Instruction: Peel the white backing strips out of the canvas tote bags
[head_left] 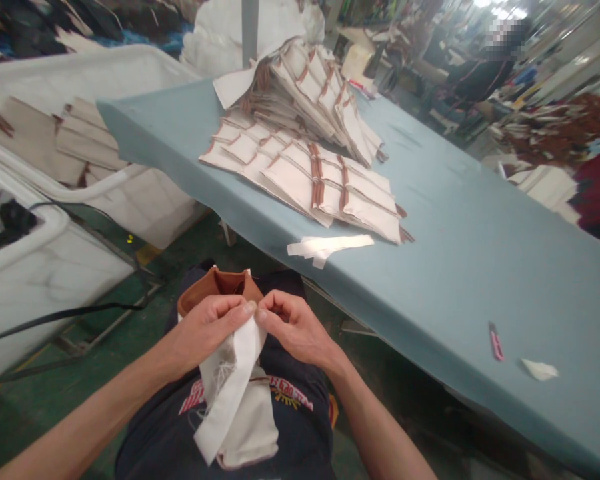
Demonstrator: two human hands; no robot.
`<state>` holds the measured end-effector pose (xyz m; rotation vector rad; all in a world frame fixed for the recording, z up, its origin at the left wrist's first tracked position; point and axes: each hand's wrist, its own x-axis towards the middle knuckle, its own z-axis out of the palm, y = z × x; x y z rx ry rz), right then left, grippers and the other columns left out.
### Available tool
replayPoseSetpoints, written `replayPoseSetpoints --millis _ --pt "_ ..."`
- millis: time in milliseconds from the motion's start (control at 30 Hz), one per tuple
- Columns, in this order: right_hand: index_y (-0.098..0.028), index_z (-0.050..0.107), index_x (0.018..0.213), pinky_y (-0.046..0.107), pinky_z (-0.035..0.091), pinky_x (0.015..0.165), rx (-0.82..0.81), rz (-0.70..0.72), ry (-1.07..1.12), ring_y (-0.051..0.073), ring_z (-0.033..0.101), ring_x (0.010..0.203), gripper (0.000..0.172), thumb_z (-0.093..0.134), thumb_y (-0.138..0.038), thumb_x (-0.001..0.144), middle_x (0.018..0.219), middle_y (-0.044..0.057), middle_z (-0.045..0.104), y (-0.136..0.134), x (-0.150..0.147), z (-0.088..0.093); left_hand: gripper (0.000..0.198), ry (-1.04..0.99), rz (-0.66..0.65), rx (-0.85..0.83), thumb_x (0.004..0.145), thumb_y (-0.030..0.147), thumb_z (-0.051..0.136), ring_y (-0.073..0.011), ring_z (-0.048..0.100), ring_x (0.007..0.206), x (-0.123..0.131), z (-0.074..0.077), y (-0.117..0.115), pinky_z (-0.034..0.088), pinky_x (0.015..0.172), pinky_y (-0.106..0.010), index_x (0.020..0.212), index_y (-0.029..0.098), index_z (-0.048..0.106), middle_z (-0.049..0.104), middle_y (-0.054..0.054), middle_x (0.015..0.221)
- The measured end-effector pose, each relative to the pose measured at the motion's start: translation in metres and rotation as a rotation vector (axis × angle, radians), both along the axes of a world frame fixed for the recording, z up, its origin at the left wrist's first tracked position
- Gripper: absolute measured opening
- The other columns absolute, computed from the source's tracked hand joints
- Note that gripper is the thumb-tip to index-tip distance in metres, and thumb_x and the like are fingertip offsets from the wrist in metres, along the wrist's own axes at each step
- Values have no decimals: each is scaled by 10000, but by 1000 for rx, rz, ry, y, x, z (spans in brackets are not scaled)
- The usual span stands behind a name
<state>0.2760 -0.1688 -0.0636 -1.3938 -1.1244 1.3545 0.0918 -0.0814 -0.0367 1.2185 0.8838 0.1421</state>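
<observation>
Fabric stacks (pixel 291 175) block ahead; room toward pink cutter (pixel 497 345).

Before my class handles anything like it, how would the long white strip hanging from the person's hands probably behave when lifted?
The white strip is probably floppy, since it bends on its way down. It looks light for its length, being thin and narrow. Loose threads beside it might snag.

The top end of the white strip (pixel 233 393) is hidden behind the left hand (pixel 210 327) and right hand (pixel 293 325). At seven o'clock, cloth partly covers the lettering (pixel 194 398) on the shirt (pixel 300 443). The table (pixel 455 280) is cut off at four o'clock, a bin (pixel 45 273) at nine. At two, a person (pixel 483 77) is blurred.
</observation>
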Motion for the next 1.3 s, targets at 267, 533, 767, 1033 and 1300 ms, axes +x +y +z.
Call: replayPoseSetpoints --millis 267,533,767,1033,1300 --pt "-210 694 890 279 486 683 117 -174 -104 162 614 736 256 680 -446 987 851 22 733 0 3 13 569 -92 -173 123 924 735 676 -106 347 588 -8 -8 8 264 528 -227 742 204 580 465 68 646" --pt "-225 714 987 320 470 705 80 -534 -743 185 625 693 294 624 -504 979 818 12 744 -20 62 13 518 24 -39 70 873 673 743 -112 394 606 -7 10 -1 259 577 -241 731 202 581 517 60 638" --pt "-222 669 1286 339 460 745 -314 -343 -917 228 722 792 428 663 -531 990 937 10 805 -43 77 -20 527 51 -13 61 889 694 708 -118 383 635 -4 14 -5 247 608 -250 751 207 564 500 75 642" --pt "-221 656 1345 341 455 791 -464 -304 -958 273 796 994 360 659 -428 1051 984 25 839 -49 80 -56 577 55 -7 38 871 748 708 -122 346 654 -3 15 -7 234 610 -250 750 212 532 449 83 676" --pt "-211 620 1413 348 475 839 -560 -293 -925 287 807 1066 414 642 -439 1067 1028 34 850 -63 82 -86 598 74 14 24 821 784 723 -131 344 647 0 18 -8 245 601 -252 743 217 551 466 66 665"
